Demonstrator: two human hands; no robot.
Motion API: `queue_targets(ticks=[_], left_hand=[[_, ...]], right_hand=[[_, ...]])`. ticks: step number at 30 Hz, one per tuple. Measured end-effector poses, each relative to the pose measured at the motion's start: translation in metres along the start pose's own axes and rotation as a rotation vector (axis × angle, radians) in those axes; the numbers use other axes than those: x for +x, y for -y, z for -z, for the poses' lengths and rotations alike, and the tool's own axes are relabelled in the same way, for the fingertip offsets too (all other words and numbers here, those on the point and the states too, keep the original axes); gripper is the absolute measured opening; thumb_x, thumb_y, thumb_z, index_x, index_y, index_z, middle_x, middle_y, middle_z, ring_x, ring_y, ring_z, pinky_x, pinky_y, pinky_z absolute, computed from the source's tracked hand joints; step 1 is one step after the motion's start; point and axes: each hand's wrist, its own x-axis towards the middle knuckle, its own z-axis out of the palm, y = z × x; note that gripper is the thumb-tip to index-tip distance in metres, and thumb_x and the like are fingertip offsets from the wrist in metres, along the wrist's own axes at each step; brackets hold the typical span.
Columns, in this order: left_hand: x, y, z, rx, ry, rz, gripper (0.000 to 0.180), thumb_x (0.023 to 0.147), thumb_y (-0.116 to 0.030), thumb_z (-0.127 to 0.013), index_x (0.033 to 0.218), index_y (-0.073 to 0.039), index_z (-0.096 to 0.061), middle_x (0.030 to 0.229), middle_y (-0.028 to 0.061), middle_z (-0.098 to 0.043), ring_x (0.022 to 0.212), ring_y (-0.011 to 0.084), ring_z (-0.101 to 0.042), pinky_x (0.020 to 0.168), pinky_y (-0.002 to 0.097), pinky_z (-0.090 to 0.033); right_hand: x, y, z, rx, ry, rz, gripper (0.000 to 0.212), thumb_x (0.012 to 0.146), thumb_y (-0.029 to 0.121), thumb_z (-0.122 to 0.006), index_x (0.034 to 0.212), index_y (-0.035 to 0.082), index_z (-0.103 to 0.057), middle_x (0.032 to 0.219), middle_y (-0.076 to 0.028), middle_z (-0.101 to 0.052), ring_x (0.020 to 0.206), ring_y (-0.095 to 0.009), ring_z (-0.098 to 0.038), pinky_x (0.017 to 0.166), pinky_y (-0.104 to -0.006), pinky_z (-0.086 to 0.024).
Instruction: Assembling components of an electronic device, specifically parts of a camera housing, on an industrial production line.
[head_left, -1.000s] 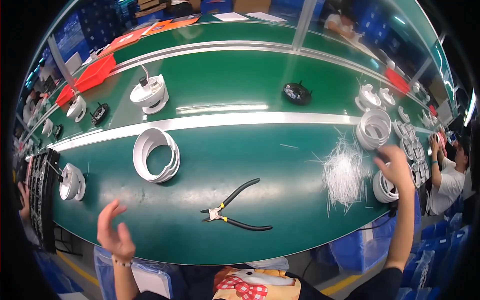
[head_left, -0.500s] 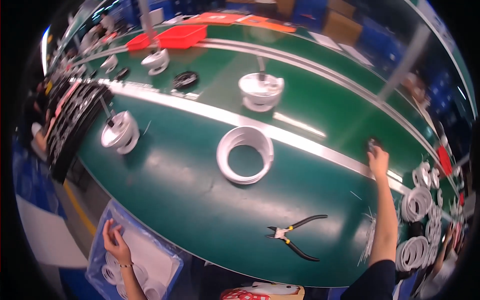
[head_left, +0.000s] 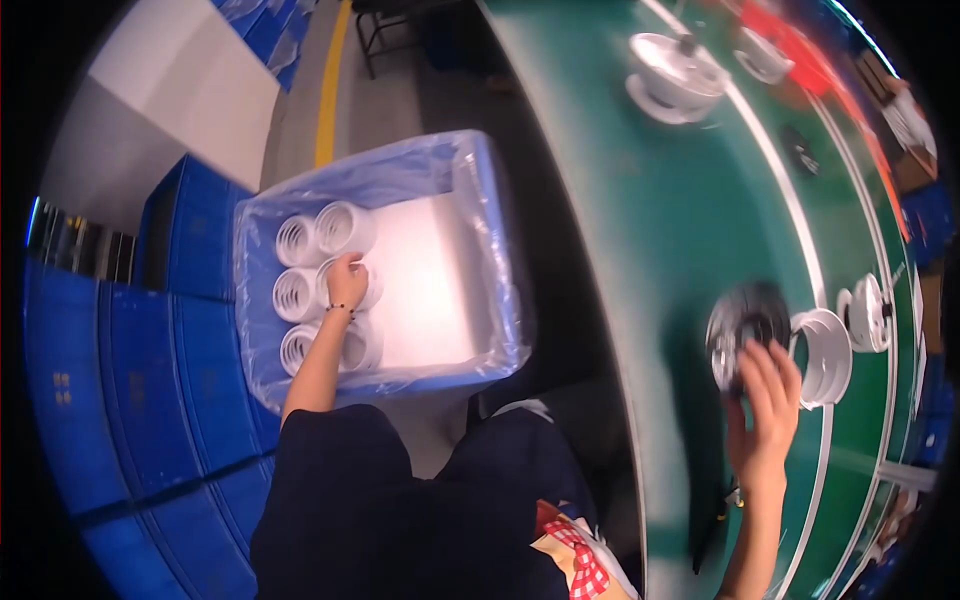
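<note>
A blue plastic-lined bin (head_left: 500,235) holds several white ribbed rings (head_left: 345,225) in its left half. Inside it, my left hand (head_left: 347,285) has its fingers curled over the rim of a white ring in the middle row; the fingertips are partly hidden. Over the green work table (head_left: 670,260), my right hand (head_left: 768,415) grips a black round part (head_left: 745,320), smeared by motion, with its fingers on the near edge. Just beyond that hand, a larger white ring (head_left: 825,357) stands on the table.
White lamp-like assemblies (head_left: 675,80) stand along the table, one more (head_left: 868,312) at the right. Dark-handled cutting pliers (head_left: 722,515) lie beside my right forearm, partly hidden. Blue crates (head_left: 140,390) are stacked at the left. A dark gap separates bin and table.
My view has swung left toward the bin. My right hand has brought the black round part from the table's far side to the near side. My left hand has lowered onto the rings.
</note>
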Motion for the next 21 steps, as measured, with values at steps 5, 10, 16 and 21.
queue_targets(ticks=[5, 10, 16, 21], left_hand=[[-0.015, 0.026, 0.029, 0.034, -0.051, 0.04, 0.017, 0.071, -0.006, -0.054, 0.086, -0.001, -0.061, 0.084, 0.0133, -0.063, 0.074, 0.0243, -0.062, 0.069, 0.033, -0.049], [-0.021, 0.038, 0.034, 0.205, 0.074, 0.08, 0.02, 0.07, -0.009, -0.057, 0.088, -0.002, -0.06, 0.084, 0.0146, -0.061, 0.073, 0.0272, -0.061, 0.069, 0.0344, -0.048], [-0.02, 0.036, 0.033, 0.42, 0.035, -0.096, 0.029, 0.067, -0.021, -0.064, 0.088, -0.001, -0.059, 0.088, 0.0166, -0.059, 0.079, 0.0317, -0.057, 0.072, 0.0382, -0.046], [-0.033, -0.019, 0.053, 0.505, 0.49, 0.214, 0.05, 0.067, -0.043, -0.063, 0.086, 0.003, -0.059, 0.093, 0.021, -0.058, 0.084, 0.0349, -0.057, 0.076, 0.0401, -0.045]], right_hand=[[0.074, -0.017, -0.058, 0.096, -0.116, 0.004, 0.043, 0.065, -0.005, -0.064, 0.106, 0.004, -0.055, 0.107, -0.011, -0.057, 0.103, -0.033, -0.049, 0.087, -0.0384, -0.041], [0.104, -0.036, -0.091, 0.04, -0.163, -0.071, 0.045, 0.073, 0.001, -0.061, 0.117, 0.005, -0.049, 0.119, -0.014, -0.049, 0.111, -0.033, -0.043, 0.094, -0.0374, -0.035], [0.071, 0.011, -0.08, -0.063, -0.255, -0.063, 0.068, 0.072, 0.011, -0.064, 0.13, 0.002, -0.03, 0.136, -0.019, -0.028, 0.125, -0.038, -0.026, 0.102, -0.0465, -0.019], [-0.001, 0.021, -0.036, -0.151, -0.206, -0.157, 0.063, 0.075, 0.011, -0.061, 0.129, 0.001, -0.031, 0.135, -0.024, -0.027, 0.125, -0.041, -0.025, 0.102, -0.0489, -0.019]])
